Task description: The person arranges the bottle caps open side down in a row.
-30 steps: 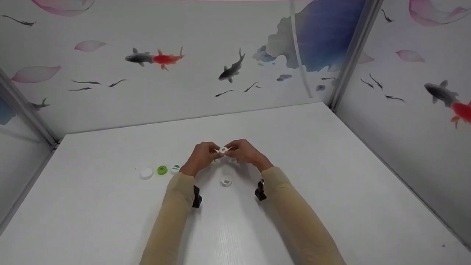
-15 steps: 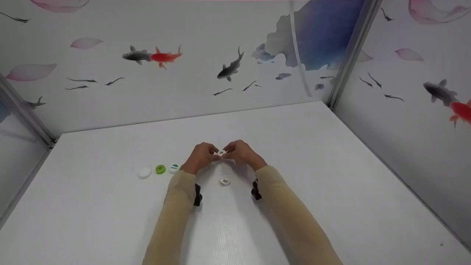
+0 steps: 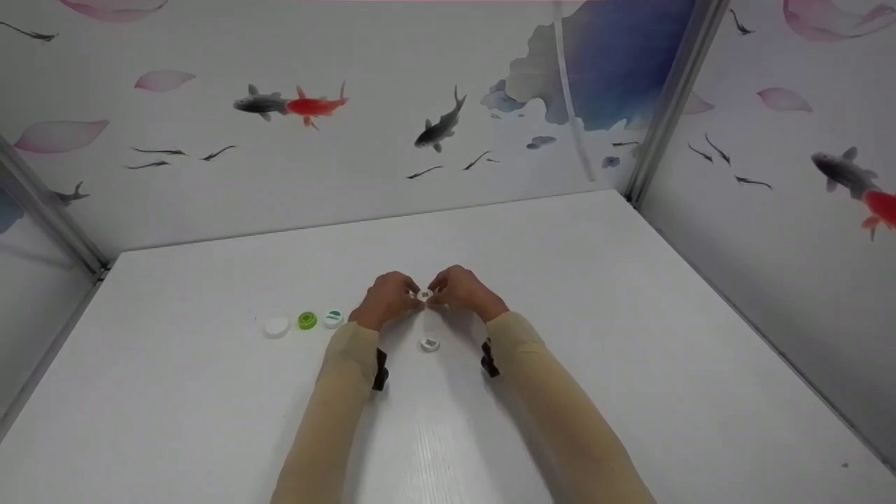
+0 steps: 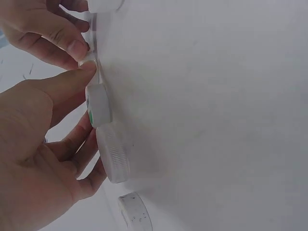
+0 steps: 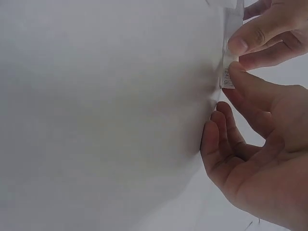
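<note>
Between my two hands is a small white round cap (image 3: pixel 425 295) with a dark square mark on its top. From one side my left hand (image 3: pixel 385 299) pinches it between thumb and fingers. My right hand (image 3: pixel 465 291) pinches it from the other side, its other fingers loosely curled in the right wrist view. Lettering shows on the cap's side (image 5: pixel 228 78) in that view. A similar white cap (image 3: pixel 430 344) with a square mark lies on the table nearer to my body, between the forearms. Fingers partly cover the held cap in both wrist views.
Left of my left hand a row lies on the white table (image 3: pixel 560 294): a white cap with a green print (image 3: pixel 334 318), a green cap (image 3: pixel 306 320) and a plain white cap (image 3: pixel 277 327). Walls with painted fish enclose the table's back and sides.
The held cap and the fingertips have come slightly toward my body. My right forearm has shifted a little to the left. Both hands keep their pinch, and the caps on the table have stayed put.
</note>
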The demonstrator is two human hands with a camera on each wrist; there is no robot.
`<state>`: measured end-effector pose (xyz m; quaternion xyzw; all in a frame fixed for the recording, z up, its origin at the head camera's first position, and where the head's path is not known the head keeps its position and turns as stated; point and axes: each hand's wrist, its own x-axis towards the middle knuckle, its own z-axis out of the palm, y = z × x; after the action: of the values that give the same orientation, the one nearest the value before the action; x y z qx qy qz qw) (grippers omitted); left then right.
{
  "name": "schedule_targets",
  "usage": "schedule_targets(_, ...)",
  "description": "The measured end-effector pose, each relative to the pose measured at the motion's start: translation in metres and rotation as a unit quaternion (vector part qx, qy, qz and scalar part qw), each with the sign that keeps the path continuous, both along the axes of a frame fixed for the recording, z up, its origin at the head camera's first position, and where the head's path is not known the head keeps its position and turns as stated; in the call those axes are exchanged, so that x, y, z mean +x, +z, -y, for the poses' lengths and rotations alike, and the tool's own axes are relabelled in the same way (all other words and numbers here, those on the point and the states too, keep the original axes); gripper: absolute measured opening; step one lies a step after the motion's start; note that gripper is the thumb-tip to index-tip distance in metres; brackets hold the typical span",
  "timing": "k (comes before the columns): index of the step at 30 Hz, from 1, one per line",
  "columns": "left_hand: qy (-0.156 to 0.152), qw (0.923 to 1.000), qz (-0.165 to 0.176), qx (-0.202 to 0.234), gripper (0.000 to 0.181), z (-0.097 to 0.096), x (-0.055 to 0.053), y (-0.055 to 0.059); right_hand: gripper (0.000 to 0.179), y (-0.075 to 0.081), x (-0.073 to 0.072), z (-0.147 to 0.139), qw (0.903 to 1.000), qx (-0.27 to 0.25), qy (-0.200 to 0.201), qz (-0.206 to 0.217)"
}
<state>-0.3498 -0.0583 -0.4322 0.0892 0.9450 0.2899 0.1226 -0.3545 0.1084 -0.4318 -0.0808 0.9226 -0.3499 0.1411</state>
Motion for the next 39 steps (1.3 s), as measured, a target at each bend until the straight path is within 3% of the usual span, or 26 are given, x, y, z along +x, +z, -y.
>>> schedule_targets(5,-0.032,0.9994,-0.01,0.001,0.037,0.007,0.0,0.004,0.033,0.006,0.001,-0.004,1.0,-0.001,0.005,0.006)
schedule_targets(11,-0.039,0.9985,-0.029,0.024,0.04,0.02,0.006,0.02,0.035,0.021,0.009,-0.007,0.9995,-0.004,0.028,-0.018)
schedule_targets(17,-0.042,0.9965,-0.045,0.057,0.042,0.028,0.022,0.035,0.037,0.034,0.018,-0.01,0.9974,-0.028,0.052,-0.041)
schedule_targets(22,-0.041,0.9925,-0.063,0.097,0.04,0.033,0.039,0.042,0.036,0.036,0.027,-0.018,0.9958,-0.051,0.062,-0.044)
schedule_targets(29,-0.02,0.984,-0.05,0.17,0.038,0.032,0.061,0.036,0.035,0.031,0.039,-0.031,0.9926,-0.077,0.073,-0.059)
schedule_targets(39,0.024,0.9788,-0.013,0.203,0.04,0.026,0.077,0.014,0.036,0.018,0.052,-0.03,0.9891,-0.104,0.085,-0.059)
